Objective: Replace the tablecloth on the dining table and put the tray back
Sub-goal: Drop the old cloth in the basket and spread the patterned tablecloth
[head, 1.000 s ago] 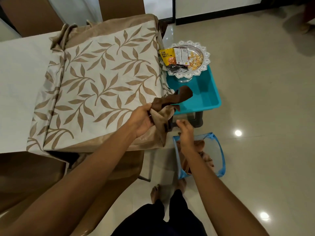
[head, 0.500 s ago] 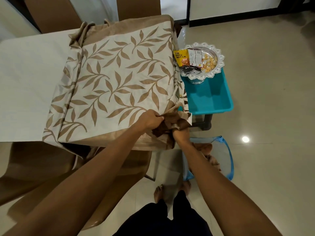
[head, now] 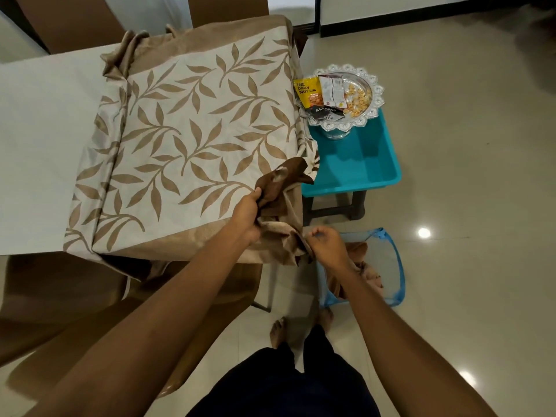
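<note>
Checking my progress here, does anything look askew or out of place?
Yes. The beige leaf-patterned tablecloth lies folded, covering only the right end of the white table, bunched at its far left corner. The left hand and right hand hold its crumpled near corner. The scalloped silver tray sits off the table on a teal plastic stool.

One wide-angle camera on the person's head looks steeply down, close over the dining table [head: 36, 145], which fills the upper left of the frame; tiled floor [head: 466, 176] takes the right, the person's feet [head: 278, 329] the bottom centre.
</note>
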A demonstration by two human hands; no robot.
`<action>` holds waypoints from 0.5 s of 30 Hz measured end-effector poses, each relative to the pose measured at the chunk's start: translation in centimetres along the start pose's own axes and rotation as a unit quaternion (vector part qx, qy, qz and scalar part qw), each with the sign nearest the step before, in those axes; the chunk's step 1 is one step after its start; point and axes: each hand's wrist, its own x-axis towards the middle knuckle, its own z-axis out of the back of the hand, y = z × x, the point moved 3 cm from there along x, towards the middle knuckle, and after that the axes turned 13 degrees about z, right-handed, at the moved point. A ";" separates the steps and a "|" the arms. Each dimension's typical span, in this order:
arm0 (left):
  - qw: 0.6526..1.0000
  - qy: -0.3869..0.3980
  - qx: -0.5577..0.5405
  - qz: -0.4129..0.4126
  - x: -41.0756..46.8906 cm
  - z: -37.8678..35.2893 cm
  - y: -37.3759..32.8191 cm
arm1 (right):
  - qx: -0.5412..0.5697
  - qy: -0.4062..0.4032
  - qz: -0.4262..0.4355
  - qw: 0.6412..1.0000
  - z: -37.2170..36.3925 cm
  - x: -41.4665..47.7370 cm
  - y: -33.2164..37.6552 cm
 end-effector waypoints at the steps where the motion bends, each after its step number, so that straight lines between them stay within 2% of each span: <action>1: 1.000 -0.009 0.012 -0.006 0.1 -0.1 0.0 | -0.051 0.026 0.011 0.998 0.2 -0.3 0.0; 3: 0.998 -0.032 0.036 -0.029 0.4 -0.2 -0.4 | -0.129 0.077 0.046 0.988 0.3 -1.4 0.9; 6: 0.997 -0.036 0.056 -0.044 0.3 -0.5 -0.8 | -0.085 0.139 0.094 0.982 -0.3 -2.9 3.6; 8: 0.998 -0.026 0.060 -0.026 0.2 -0.6 -0.7 | -0.046 0.205 0.106 0.972 -1.1 -3.6 4.8; 10: 0.998 -0.014 0.065 0.010 -0.2 -0.6 -0.4 | -0.103 0.254 0.107 0.956 -1.6 -3.5 5.4; 12: 0.997 0.003 0.077 0.032 -0.6 -0.6 -0.4 | -0.165 0.196 0.110 0.960 -1.5 -2.7 5.6; 13: 0.996 0.009 0.084 0.033 -0.8 -0.7 -0.4 | -0.128 0.137 0.104 0.977 -1.1 -2.3 5.9; 15: 0.995 0.019 0.087 0.037 -1.3 -0.8 -0.2 | 0.041 0.018 0.081 0.996 -0.4 -1.6 6.7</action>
